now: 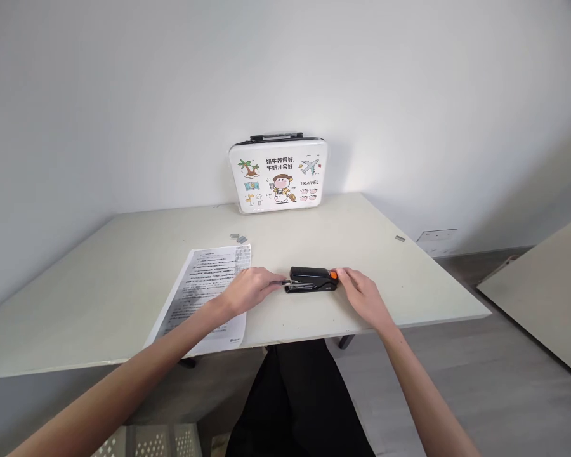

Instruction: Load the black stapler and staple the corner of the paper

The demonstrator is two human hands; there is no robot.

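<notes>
A black stapler (311,279) with an orange button lies on its base, its left end toward my left hand. My left hand (253,289) is closed in a pinch at a thin dark part that sticks out of that left end, seemingly the stapler's staple tray; the fingertips partly hide it. At the other end, my right hand (361,293) grips the stapler's back, with fingers on the orange button. Under my left wrist lies a stack of printed paper (204,279), reaching the table's front edge.
Small strips of staples (242,239) rest behind the paper, and another strip (400,238) is near the table's right edge. A white cartoon-printed case (280,178) stands against the wall at the back of the pale table (99,285).
</notes>
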